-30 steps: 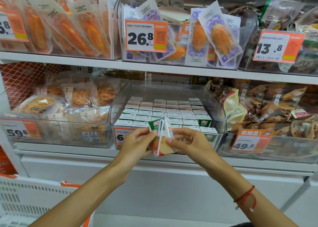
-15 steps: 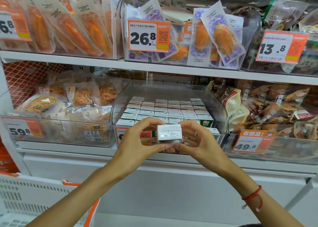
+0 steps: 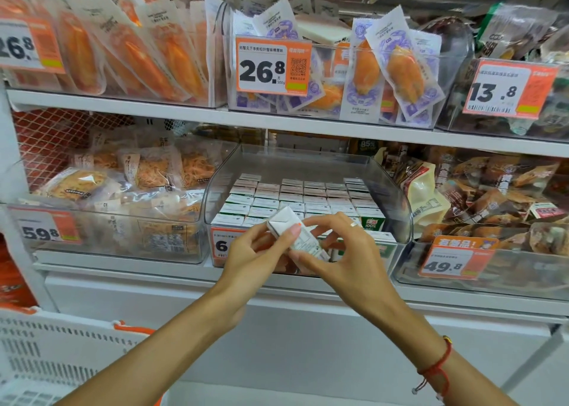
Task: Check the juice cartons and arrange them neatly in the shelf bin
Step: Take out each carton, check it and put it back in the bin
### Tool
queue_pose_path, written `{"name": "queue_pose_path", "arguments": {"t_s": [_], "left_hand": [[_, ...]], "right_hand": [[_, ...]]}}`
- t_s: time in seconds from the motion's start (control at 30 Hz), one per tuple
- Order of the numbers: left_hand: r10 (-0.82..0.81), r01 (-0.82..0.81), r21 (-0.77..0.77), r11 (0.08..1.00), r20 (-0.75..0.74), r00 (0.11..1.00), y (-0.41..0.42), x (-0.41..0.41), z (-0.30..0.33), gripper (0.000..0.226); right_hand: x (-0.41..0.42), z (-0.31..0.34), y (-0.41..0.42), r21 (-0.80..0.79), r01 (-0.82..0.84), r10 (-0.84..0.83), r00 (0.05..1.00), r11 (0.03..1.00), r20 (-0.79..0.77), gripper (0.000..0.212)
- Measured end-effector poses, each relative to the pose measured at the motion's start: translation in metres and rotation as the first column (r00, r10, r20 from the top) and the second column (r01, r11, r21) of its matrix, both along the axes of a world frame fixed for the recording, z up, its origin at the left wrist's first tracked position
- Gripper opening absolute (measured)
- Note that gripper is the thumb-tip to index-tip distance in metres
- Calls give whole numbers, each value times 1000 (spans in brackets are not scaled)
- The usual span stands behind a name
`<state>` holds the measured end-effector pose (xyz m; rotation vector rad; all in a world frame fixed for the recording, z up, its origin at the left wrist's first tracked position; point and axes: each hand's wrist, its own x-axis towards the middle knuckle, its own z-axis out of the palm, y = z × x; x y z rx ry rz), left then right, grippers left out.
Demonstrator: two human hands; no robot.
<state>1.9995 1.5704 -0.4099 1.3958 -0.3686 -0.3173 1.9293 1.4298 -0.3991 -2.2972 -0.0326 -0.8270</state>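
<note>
Head view, tilted juice carton pinched between left hand and right hand, just in front of clear shelf bin, rows of cartons inside, upright

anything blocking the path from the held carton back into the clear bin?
Nothing visible. Both hands, left hand and right hand, hold the juice carton in front of the clear bin, whose front is low and top open. The rows of cartons look packed, so a free slot is hard to make out.
</note>
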Motion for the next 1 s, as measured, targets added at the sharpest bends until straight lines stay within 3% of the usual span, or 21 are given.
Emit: {"name": "queue_pose_path", "arguments": {"t_s": [0.13, 0.23, 0.33, 0.47, 0.6, 0.73, 0.83, 0.9, 1.0], "left_hand": [[-74, 77, 13, 997, -142, 987, 10, 9, 3, 39], [-155, 170, 33, 985, -280, 947, 15, 10, 5, 51], [-171, 201, 31, 979, -408, 897, 15, 9, 6, 65], [-202, 237, -5, 972, -536, 820, 13, 6, 8, 56], [-208, 238, -28, 971, -591, 779, 13, 5, 7, 62], [-190, 187, -54, 981, -488, 852, 11, 4, 7, 63], [-124, 125, -6, 992, -196, 973, 10, 3, 10, 68], [-105, 105, 20, 994, -19, 994, 9, 1, 14, 71], [-151, 148, 28, 989, 119, 981, 10, -1, 16, 72]], "right_hand": [[-6, 6, -13, 219, -225, 268, 944, 950, -194, 39], [-11, 8, -12, 399, -261, 345, 925, 879, -156, 29], [-12, 11, -9, 487, -253, 350, 929, 836, -118, 21], [-12, 14, -5, 486, -193, 277, 955, 852, -106, 22], [-11, 14, -1, 507, -154, 252, 959, 848, -130, 28], [-8, 13, -8, 607, -84, 269, 938, 790, -221, 36], [-8, 12, -11, 788, -6, 438, 833, 616, -337, 57], [-8, 13, -12, 852, -2, 511, 801, 524, -312, 56], [-9, 13, -14, 846, -71, 473, 852, 529, -224, 44]]}}
